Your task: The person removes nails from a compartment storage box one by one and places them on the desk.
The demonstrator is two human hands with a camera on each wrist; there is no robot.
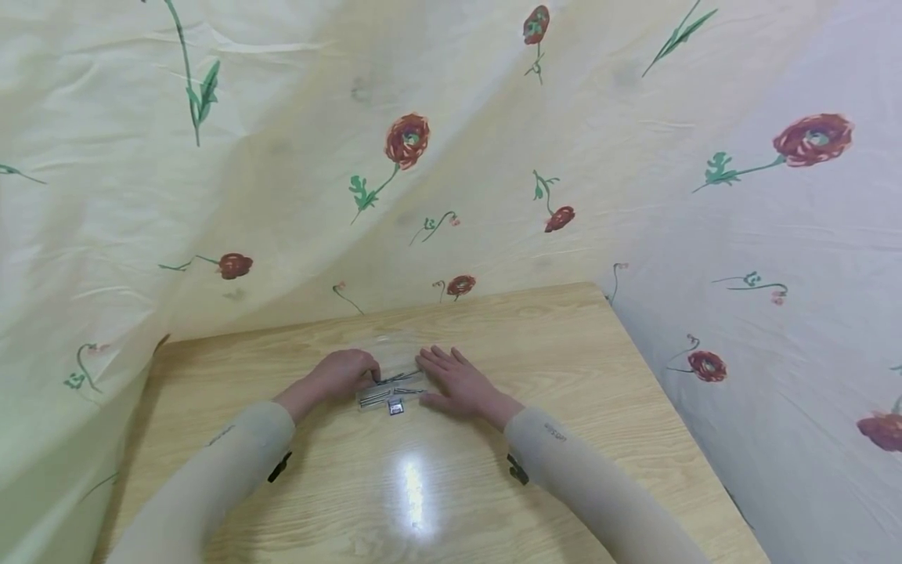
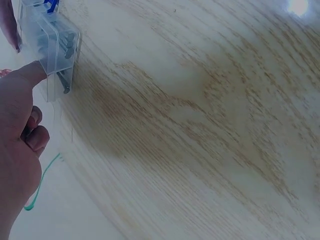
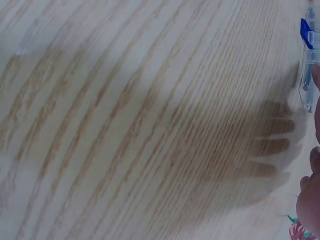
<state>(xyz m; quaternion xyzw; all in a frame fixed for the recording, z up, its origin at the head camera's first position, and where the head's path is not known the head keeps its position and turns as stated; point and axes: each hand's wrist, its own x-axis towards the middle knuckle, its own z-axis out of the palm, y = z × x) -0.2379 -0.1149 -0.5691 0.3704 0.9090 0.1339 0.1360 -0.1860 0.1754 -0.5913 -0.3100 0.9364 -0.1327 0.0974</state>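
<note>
Overall, we found a wooden table (image 1: 564,407) backed and flanked by a floral cloth (image 1: 493,157). Both forearms, in beige sleeves (image 1: 232,454), reached toward the table's middle, nearer its far edge. There a small clear plastic case (image 1: 391,390) holding thin metal pieces lay flat on the wood. The left hand (image 1: 340,374) was curled at the case's left end, one fingertip (image 2: 31,72) pressed against it. The right hand (image 1: 461,384) lay flat, fingers straight, just beside its right end.
</note>
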